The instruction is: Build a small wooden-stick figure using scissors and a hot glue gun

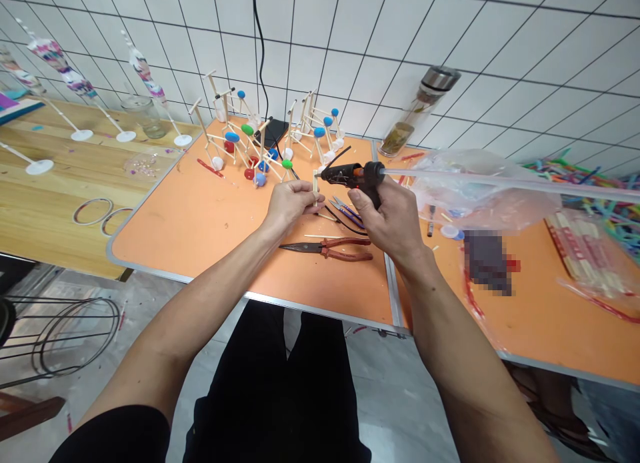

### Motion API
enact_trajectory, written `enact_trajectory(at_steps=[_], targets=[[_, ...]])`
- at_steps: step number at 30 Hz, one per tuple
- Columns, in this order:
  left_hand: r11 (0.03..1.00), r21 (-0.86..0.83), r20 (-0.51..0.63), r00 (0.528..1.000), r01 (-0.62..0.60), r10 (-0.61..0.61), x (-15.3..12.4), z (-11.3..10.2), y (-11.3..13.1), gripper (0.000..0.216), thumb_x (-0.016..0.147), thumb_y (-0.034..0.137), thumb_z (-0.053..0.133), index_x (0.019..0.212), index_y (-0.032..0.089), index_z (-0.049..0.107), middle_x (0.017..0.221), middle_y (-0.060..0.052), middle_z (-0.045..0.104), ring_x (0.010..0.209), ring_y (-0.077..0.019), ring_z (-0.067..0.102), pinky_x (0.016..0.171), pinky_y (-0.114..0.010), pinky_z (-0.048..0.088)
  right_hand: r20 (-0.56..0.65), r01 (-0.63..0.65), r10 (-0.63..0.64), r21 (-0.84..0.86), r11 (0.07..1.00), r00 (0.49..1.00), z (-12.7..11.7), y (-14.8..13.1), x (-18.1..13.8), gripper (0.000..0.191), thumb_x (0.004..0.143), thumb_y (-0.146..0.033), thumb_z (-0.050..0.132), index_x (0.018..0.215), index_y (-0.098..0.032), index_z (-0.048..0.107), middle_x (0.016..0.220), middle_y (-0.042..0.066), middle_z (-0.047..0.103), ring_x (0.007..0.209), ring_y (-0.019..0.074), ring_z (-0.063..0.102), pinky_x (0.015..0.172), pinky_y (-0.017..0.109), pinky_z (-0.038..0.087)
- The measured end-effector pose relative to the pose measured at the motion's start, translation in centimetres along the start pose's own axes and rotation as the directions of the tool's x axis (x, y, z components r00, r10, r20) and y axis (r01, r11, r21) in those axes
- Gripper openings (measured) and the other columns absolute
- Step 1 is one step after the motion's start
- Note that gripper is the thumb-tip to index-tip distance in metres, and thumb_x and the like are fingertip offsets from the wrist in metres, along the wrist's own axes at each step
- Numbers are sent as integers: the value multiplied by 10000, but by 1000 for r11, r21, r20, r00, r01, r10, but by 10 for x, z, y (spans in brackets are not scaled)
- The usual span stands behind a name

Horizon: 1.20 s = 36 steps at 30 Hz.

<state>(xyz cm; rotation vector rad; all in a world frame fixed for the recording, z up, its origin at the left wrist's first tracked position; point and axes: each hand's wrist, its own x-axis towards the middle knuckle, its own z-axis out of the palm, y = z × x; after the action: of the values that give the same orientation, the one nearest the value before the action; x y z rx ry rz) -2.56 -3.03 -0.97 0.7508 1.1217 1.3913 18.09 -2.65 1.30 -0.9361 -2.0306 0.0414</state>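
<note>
My left hand (290,206) pinches a short wooden stick piece (315,181) upright above the orange table (200,229). My right hand (397,219) is wrapped round the handle of a black hot glue gun (346,175), whose nozzle meets or nearly meets the top of the stick piece. From the gun's back a long clear glue stick (480,178) runs far to the right. Red-handled long-nose pliers (345,251) lie below my hands. Scissors (346,211) with dark blue handles lie between my hands, partly hidden.
Several small stick models (215,139) with blue, green and red balls stand at the back. A glass tea bottle (417,113) stands by the tiled wall. A plastic bag (480,199) and bundled sticks (585,249) lie right. A wooden table (55,209) adjoins left.
</note>
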Motion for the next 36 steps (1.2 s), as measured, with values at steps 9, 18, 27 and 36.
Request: enact_trajectory(at_steps=[9, 18, 27, 36], targets=[[1000, -7, 11, 1000, 5, -5, 4, -3, -3, 151, 774, 39, 889, 775, 125, 764, 787, -82, 815, 767, -195, 833, 820, -308, 685, 16, -23, 23, -5, 1000, 1000, -1, -2, 1, 660, 1134, -763, 470, 1210, -216, 832, 990, 118, 841, 872, 298, 779, 762, 404, 590], [1000, 15, 15, 1000, 0, 0, 4, -2, -2, 133, 785, 51, 864, 763, 127, 757, 778, -74, 812, 759, -183, 826, 784, -278, 670, -1, 11, -11, -6, 1000, 1000, -1, -1, 0, 637, 1147, -729, 485, 1206, -204, 841, 1000, 116, 848, 855, 287, 787, 743, 386, 573], [1000, 18, 5, 1000, -4, 4, 2, -1, 0, 153, 809, 9, 845, 752, 120, 757, 770, -74, 804, 741, -186, 830, 800, -294, 681, -15, 5, -6, -34, 999, 1000, 0, 0, -1, 658, 1142, -744, 474, 1212, -208, 849, 1013, 123, 861, 868, 293, 794, 733, 385, 578], [999, 17, 20, 999, -29, 28, 5, -5, -6, 144, 785, 51, 869, 766, 133, 751, 753, -61, 794, 780, -198, 839, 809, -296, 675, -2, 23, -23, -29, 999, 1000, 0, -3, -1, 576, 1153, -672, 509, 1300, -217, 831, 1048, 120, 859, 920, 307, 801, 790, 405, 592]])
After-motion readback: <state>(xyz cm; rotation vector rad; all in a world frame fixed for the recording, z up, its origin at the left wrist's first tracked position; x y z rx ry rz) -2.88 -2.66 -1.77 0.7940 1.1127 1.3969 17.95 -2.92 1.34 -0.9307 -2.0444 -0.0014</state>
